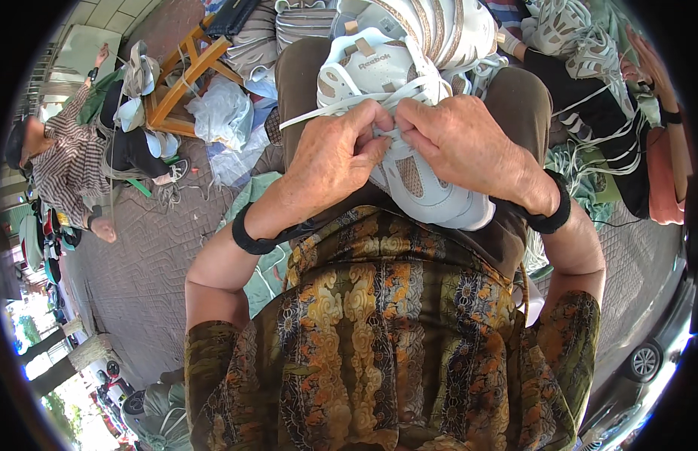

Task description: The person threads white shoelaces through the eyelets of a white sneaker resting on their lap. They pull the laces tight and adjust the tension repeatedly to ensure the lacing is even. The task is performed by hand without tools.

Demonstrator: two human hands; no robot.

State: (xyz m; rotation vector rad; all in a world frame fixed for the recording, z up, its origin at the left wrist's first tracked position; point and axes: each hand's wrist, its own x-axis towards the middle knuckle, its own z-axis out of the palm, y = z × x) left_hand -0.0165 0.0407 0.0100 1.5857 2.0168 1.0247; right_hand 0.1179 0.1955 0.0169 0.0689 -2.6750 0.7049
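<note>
A white sneaker with beige mesh patches (pixel 439 203) rests on my lap, its toe pointing toward me and its tongue (pixel 370 69) away. White shoelace (pixel 308 117) runs across its front and trails off to the left. My left hand (pixel 335 150) is closed, thumb and forefinger pinching the lace at the left side of the eyelets. From the right, my right hand (pixel 469 146) pinches the lace too, its fingertips almost touching the left ones. The fingers cover part of the lacing. A dark band circles each wrist.
More white and beige sneakers (pixel 439 30) are heaped just beyond my knees. A wooden stool (pixel 172 90) and a clear plastic bag (pixel 223 113) lie to the left. One person (pixel 63 158) sits at far left, another (pixel 661 150) at right near laced shoes. A car (pixel 642 364) stands at lower right.
</note>
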